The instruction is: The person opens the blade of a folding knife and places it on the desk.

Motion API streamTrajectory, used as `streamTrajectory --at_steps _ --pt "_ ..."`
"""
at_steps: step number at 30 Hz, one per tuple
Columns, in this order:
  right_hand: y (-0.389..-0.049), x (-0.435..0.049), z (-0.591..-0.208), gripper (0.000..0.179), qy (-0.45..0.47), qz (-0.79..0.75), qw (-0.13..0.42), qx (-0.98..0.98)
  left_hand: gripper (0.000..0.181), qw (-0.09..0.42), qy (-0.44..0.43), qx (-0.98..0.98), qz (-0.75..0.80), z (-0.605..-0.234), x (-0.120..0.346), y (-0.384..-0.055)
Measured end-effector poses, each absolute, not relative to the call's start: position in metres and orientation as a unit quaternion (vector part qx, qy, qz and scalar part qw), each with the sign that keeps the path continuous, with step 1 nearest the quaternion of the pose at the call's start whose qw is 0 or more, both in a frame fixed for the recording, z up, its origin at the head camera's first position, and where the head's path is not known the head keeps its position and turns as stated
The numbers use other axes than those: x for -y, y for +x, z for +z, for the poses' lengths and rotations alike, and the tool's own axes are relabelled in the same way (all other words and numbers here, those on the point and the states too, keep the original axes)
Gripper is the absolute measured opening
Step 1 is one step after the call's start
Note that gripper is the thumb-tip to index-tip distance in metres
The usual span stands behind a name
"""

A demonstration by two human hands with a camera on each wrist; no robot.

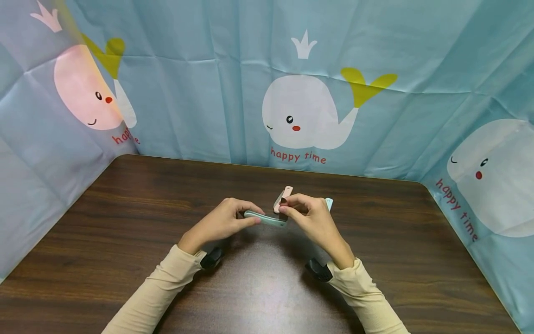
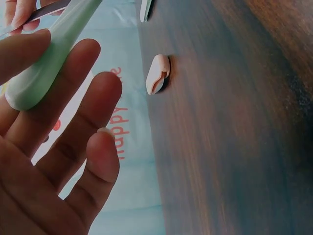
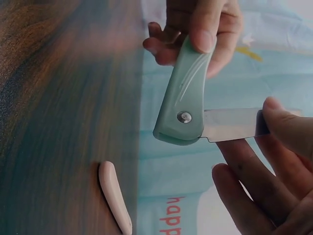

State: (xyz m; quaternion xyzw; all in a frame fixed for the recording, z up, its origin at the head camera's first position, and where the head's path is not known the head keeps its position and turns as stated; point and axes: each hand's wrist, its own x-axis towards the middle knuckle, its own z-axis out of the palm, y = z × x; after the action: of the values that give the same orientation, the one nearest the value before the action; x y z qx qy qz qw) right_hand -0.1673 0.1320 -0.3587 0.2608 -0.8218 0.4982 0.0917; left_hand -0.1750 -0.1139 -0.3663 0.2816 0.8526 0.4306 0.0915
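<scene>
A folding knife with a pale green handle (image 1: pixel 264 219) is held between both hands above the table. My left hand (image 1: pixel 219 220) pinches the handle's far end between thumb and fingers, as the left wrist view also shows; its other fingers are spread apart. My right hand (image 1: pixel 310 215) pinches the blade (image 3: pixel 230 125) near its tip with thumb and fingers. Swung out, the blade stands roughly square to the handle, and a round metal pivot (image 3: pixel 184 117) shows at that end. Part of the blade is hidden behind the right thumb.
On the table (image 1: pixel 137 222), just beyond the hands, lies a pink folding knife (image 1: pixel 285 194). A light blue-green one (image 1: pixel 329 203) lies farther right, mostly hidden behind the right hand. A blue curtain (image 1: pixel 187 93) with printed whales hangs along the table's far and side edges.
</scene>
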Motion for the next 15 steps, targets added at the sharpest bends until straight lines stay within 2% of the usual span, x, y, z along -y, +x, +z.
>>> streamTrajectory --at_steps 15 --pt "-0.1655 -0.1319 -0.3564 0.012 0.277 0.484 0.087 0.826 0.023 0.099 0.314 -0.844 0.423 -0.3718 0.1116 -0.1742"
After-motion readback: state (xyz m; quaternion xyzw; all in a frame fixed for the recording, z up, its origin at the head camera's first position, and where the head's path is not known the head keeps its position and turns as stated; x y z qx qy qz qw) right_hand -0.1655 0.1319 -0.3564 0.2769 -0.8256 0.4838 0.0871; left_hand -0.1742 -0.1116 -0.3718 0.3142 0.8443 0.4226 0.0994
